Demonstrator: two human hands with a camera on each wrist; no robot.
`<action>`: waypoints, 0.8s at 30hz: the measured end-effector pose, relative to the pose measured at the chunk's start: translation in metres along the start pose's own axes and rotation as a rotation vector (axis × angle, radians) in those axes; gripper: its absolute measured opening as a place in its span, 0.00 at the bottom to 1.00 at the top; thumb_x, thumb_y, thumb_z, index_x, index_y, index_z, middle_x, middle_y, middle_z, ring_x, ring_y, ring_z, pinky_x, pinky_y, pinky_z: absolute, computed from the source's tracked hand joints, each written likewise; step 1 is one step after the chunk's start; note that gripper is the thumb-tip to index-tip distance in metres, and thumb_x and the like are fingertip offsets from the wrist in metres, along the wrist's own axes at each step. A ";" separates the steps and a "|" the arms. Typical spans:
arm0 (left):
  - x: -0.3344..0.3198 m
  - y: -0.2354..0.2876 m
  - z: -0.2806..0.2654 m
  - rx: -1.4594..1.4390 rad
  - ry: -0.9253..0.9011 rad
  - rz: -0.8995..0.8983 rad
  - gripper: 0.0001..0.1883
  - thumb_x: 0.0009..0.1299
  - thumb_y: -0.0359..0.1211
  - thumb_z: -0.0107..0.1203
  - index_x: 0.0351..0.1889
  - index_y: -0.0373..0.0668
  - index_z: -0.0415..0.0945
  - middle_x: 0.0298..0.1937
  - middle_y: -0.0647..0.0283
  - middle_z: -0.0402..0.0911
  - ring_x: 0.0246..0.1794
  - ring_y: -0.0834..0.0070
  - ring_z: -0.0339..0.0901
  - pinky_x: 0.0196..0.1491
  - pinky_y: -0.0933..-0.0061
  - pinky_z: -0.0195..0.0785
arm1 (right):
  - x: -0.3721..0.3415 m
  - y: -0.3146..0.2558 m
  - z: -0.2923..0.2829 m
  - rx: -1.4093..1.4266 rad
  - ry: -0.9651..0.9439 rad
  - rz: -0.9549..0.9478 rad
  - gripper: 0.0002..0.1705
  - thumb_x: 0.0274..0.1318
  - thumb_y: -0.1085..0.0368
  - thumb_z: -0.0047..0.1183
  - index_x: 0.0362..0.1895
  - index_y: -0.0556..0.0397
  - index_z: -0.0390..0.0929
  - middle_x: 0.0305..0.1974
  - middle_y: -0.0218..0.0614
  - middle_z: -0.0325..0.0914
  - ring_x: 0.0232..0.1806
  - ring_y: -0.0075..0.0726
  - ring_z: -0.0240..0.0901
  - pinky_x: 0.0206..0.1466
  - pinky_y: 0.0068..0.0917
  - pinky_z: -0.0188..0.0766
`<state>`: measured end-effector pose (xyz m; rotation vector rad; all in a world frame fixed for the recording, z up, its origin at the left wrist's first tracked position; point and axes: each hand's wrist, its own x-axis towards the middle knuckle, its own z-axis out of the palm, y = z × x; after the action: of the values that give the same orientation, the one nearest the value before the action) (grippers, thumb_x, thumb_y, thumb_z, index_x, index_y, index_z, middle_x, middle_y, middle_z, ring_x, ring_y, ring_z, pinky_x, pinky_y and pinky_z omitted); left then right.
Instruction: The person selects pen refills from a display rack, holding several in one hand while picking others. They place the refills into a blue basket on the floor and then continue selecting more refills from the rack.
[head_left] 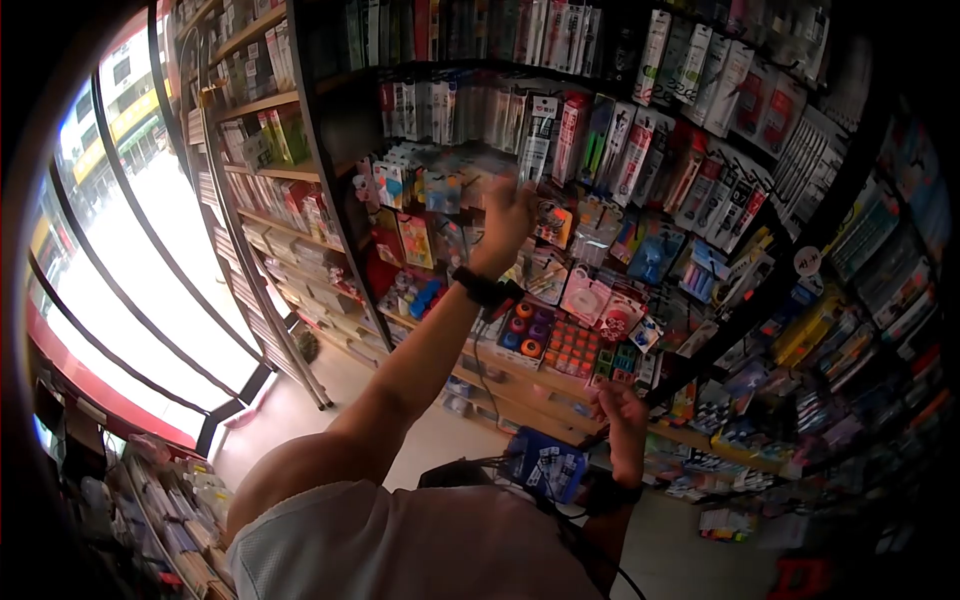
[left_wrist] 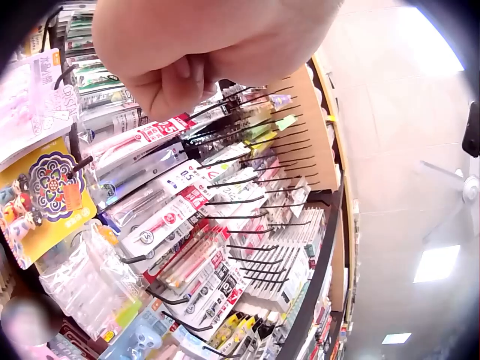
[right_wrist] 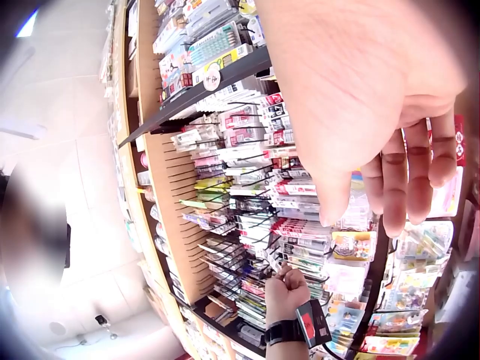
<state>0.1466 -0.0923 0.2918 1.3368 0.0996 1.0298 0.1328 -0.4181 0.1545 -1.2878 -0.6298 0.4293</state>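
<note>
In the head view my left hand (head_left: pixel 508 225) is raised at the rack of hanging pen packs, fingers curled. It pinches the lower end of a clear pen pack (head_left: pixel 538 140) with a black-and-white top. The left wrist view shows the same hand (left_wrist: pixel 217 45) from close by, its curled fingers above the packs and its grip partly hidden. My right hand (head_left: pixel 622 430) is held low in front of the lower shelves. In the right wrist view that hand (right_wrist: pixel 375 97) has loosely bent fingers and holds nothing.
Packs hang on long black hooks (left_wrist: pixel 247 202). Orange and purple round items (head_left: pixel 527 330) lie on the shelf below. A blue bag (head_left: pixel 548 466) is near my body. A metal pole (head_left: pixel 262 290) and a bright window stand at left. A dark rack post (head_left: pixel 745 320) slants at right.
</note>
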 end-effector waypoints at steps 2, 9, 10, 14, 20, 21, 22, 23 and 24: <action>0.004 -0.009 -0.004 0.058 -0.008 0.064 0.10 0.79 0.32 0.44 0.34 0.39 0.69 0.18 0.72 0.65 0.15 0.86 0.57 0.18 0.80 0.49 | 0.000 0.001 0.002 0.010 -0.006 0.018 0.11 0.65 0.63 0.57 0.44 0.59 0.78 0.32 0.32 0.79 0.29 0.19 0.69 0.33 0.18 0.64; -0.007 0.005 -0.001 0.033 -0.020 0.103 0.11 0.79 0.33 0.45 0.34 0.40 0.68 0.19 0.72 0.64 0.16 0.87 0.57 0.20 0.79 0.50 | -0.004 -0.002 0.012 0.035 -0.026 0.029 0.12 0.65 0.64 0.56 0.46 0.61 0.77 0.33 0.33 0.80 0.28 0.19 0.69 0.33 0.18 0.64; -0.007 0.005 -0.001 0.045 -0.013 0.103 0.11 0.79 0.33 0.45 0.34 0.40 0.68 0.19 0.73 0.64 0.17 0.88 0.56 0.20 0.79 0.50 | -0.004 -0.003 0.013 0.028 -0.032 0.034 0.13 0.66 0.64 0.56 0.46 0.61 0.77 0.33 0.34 0.80 0.28 0.19 0.69 0.33 0.18 0.64; -0.006 0.001 -0.003 0.058 0.010 0.130 0.12 0.79 0.34 0.46 0.33 0.41 0.68 0.20 0.74 0.62 0.17 0.88 0.56 0.20 0.79 0.49 | -0.004 0.001 0.013 0.002 -0.050 0.031 0.13 0.66 0.63 0.56 0.46 0.61 0.77 0.33 0.35 0.80 0.28 0.19 0.69 0.33 0.19 0.64; -0.003 0.007 -0.005 0.070 0.012 0.107 0.12 0.79 0.35 0.47 0.31 0.41 0.68 0.20 0.75 0.61 0.17 0.88 0.56 0.20 0.80 0.48 | -0.006 0.000 0.014 -0.010 -0.055 0.036 0.13 0.67 0.62 0.55 0.47 0.60 0.79 0.32 0.34 0.79 0.29 0.21 0.69 0.34 0.22 0.65; 0.000 0.006 -0.005 0.069 0.010 0.108 0.12 0.79 0.35 0.47 0.31 0.41 0.68 0.20 0.75 0.61 0.17 0.88 0.56 0.20 0.80 0.48 | -0.006 0.002 0.014 -0.010 -0.054 0.035 0.13 0.67 0.62 0.55 0.47 0.60 0.79 0.32 0.34 0.79 0.29 0.21 0.69 0.34 0.22 0.65; 0.003 0.006 -0.004 0.046 0.028 0.101 0.13 0.77 0.34 0.48 0.28 0.40 0.68 0.19 0.72 0.65 0.16 0.85 0.61 0.19 0.78 0.52 | -0.005 0.005 0.013 0.001 -0.056 0.036 0.13 0.66 0.63 0.55 0.46 0.61 0.78 0.32 0.34 0.79 0.29 0.20 0.69 0.33 0.20 0.65; 0.004 0.006 -0.004 0.024 0.046 0.095 0.15 0.76 0.33 0.50 0.25 0.39 0.69 0.17 0.69 0.69 0.14 0.83 0.66 0.18 0.77 0.55 | -0.005 0.006 0.013 0.012 -0.059 0.036 0.12 0.66 0.64 0.56 0.46 0.61 0.77 0.33 0.33 0.80 0.29 0.18 0.69 0.32 0.19 0.64; 0.005 0.006 -0.003 0.024 0.044 0.095 0.15 0.76 0.33 0.50 0.25 0.39 0.69 0.17 0.69 0.69 0.14 0.83 0.66 0.18 0.77 0.55 | -0.005 0.006 0.013 0.013 -0.058 0.035 0.12 0.66 0.64 0.56 0.46 0.61 0.77 0.33 0.33 0.80 0.29 0.18 0.69 0.32 0.19 0.64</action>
<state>0.1443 -0.0876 0.2976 1.3518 0.0818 1.1417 0.1213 -0.4098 0.1497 -1.2789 -0.6526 0.4998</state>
